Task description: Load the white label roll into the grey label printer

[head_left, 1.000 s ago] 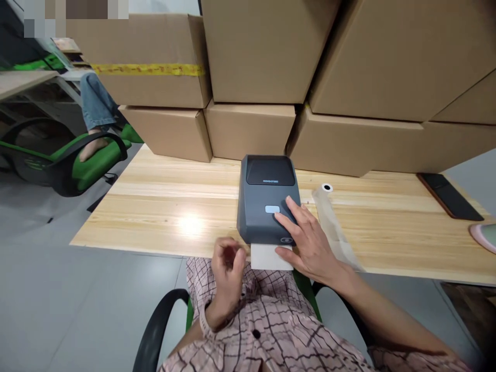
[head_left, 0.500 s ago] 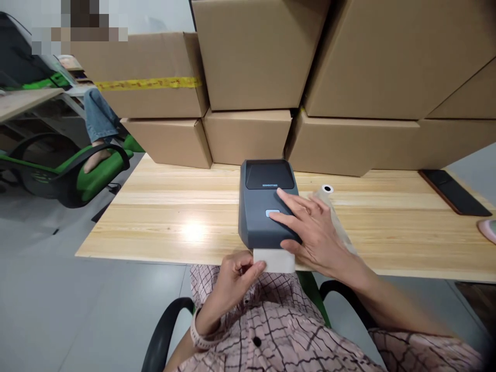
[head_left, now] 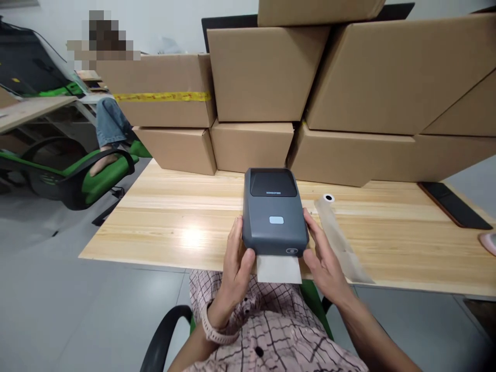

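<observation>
A dark grey label printer [head_left: 276,206] stands on the wooden table near its front edge. White paper [head_left: 279,269] sticks out of its front slot and hangs past the table edge. My left hand [head_left: 237,261] grips the printer's left side near the front corner, thumb at the front. On the opposite side my right hand [head_left: 325,258] holds the printer's right front corner in the same way. To the right lies a small white roll [head_left: 328,198] with a translucent strip [head_left: 343,243] trailing toward the front edge.
Cardboard boxes [head_left: 269,75] are stacked along the back of the wooden table [head_left: 155,222]. A black phone-like slab [head_left: 453,204] lies at the right, beside a pink object [head_left: 488,242]. Beyond the left side, a person's leg [head_left: 110,121] rests on a green chair [head_left: 104,181].
My right hand has left the printer's top button for its right side. My left hand has let go of the paper and taken the left side. The view has tilted up slightly.
</observation>
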Available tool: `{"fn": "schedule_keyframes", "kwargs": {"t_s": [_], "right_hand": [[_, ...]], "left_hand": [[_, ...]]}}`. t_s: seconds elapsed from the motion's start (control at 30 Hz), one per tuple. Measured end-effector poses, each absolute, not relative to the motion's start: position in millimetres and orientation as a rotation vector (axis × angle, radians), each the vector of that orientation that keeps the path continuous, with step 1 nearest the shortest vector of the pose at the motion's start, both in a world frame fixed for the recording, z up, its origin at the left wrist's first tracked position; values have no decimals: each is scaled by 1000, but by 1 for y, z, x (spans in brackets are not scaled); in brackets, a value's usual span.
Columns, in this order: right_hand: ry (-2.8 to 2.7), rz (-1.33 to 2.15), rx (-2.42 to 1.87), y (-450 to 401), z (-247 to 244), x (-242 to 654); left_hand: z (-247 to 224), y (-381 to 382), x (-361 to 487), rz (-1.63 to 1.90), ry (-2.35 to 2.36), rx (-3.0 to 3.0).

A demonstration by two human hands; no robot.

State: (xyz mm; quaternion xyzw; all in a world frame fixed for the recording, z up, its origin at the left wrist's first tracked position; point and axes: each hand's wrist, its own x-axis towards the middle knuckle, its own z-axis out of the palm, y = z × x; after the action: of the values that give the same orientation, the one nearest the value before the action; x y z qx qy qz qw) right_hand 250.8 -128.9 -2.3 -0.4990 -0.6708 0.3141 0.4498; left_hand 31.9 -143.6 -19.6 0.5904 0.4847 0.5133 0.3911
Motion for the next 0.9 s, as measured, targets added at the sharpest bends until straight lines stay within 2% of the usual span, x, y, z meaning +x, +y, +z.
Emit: {"fn": "schedule_keyframes", "kwargs": {"t_s": [0.17,0.4,0.5,0.63,0.77,0.9], "right_hand": [[-1593,859,-1226,-140,-10,245],[-1787,1029,-1212,-133,31,274],[-1884,896,-1202,-116,59,279],[-1954,508,-1149,-63,96,267],[-1888,252,-1083,10,118,251],[-1864,137,-1111,77,128,249]], "left_hand": [[-24,-138,36,1405,1260,1513],[-2,-130,29,1400,1292,1604],[18,-102,25,1527,1216,1678],[36,-37,17,1714,1038,1448],[28,10,10,1276,1029,1426],[9,12,10,969,964,1348]]}}
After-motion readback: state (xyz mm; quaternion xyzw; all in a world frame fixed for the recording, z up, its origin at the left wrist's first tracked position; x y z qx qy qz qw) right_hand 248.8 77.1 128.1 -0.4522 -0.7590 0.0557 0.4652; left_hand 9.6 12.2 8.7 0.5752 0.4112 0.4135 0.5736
